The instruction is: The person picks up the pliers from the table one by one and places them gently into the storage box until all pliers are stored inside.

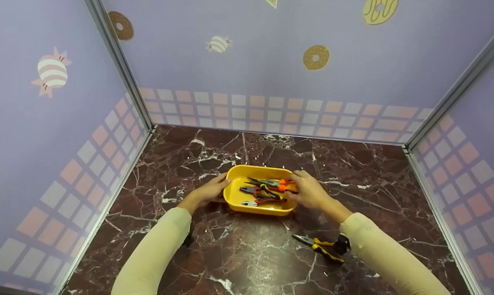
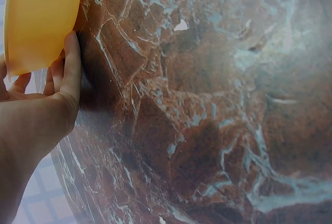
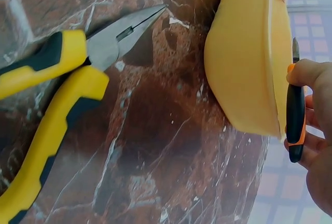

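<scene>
A yellow plastic basin (image 1: pixel 239 196) sits on the marbled table with several pliers lying inside. My left hand (image 1: pixel 209 189) grips its left end, fingers (image 2: pixel 71 66) against the outer wall and under the edge. At the opposite end my right hand (image 1: pixel 308 190) holds a pair of orange-and-black pliers (image 3: pixel 296 112) by the handles, above the rim. Red-and-black pliers (image 1: pixel 267 200) and yellow-and-black pliers (image 1: pixel 275 191) lie in the basin below that hand. Outside it, near my right forearm, larger yellow-and-black pliers (image 3: pixel 70 97) rest on the table, handles spread.
Purple patterned panels (image 1: pixel 255 61) enclose the dark red marbled table (image 1: pixel 247 254) at the back and both sides. Metal posts (image 1: pixel 126 69) stand at the back corners. My sleeved forearms (image 1: pixel 157 250) reach in from the front.
</scene>
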Action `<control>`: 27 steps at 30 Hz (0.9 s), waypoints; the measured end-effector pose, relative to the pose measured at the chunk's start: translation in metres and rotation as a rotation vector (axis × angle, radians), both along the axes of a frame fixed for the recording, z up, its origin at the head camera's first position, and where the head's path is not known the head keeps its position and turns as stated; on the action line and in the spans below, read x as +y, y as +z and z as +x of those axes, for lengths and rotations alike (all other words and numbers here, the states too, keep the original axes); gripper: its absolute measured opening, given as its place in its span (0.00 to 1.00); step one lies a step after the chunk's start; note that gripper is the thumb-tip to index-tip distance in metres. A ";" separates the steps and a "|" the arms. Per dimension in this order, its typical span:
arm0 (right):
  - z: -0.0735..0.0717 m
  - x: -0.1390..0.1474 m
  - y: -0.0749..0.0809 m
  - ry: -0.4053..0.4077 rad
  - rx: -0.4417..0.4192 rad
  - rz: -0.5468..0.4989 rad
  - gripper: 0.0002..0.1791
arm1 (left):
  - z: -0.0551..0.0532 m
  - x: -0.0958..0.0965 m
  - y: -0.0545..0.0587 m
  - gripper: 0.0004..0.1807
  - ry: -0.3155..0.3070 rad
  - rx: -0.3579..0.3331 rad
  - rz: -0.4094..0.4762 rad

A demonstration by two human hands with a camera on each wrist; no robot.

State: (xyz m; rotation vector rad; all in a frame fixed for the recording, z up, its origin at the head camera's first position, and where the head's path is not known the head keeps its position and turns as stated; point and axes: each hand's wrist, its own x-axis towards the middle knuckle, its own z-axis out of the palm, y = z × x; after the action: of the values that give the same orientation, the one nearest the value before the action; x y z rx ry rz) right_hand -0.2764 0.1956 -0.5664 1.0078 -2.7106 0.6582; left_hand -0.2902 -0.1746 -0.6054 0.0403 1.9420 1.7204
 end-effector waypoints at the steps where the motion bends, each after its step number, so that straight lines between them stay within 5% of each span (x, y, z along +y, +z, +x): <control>1: 0.000 -0.002 0.000 0.001 -0.006 0.004 0.20 | 0.000 0.000 0.000 0.31 -0.001 -0.001 0.002; 27: -0.009 -0.039 -0.011 0.015 -0.080 0.002 0.21 | 0.000 -0.002 -0.001 0.32 -0.012 0.009 0.013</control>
State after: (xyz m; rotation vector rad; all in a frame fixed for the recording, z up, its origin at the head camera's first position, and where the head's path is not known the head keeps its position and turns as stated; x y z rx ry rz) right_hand -0.2852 0.1564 -0.5776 1.0245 -2.7745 0.7136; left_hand -0.2900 -0.1761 -0.6061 0.0650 1.9334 1.7276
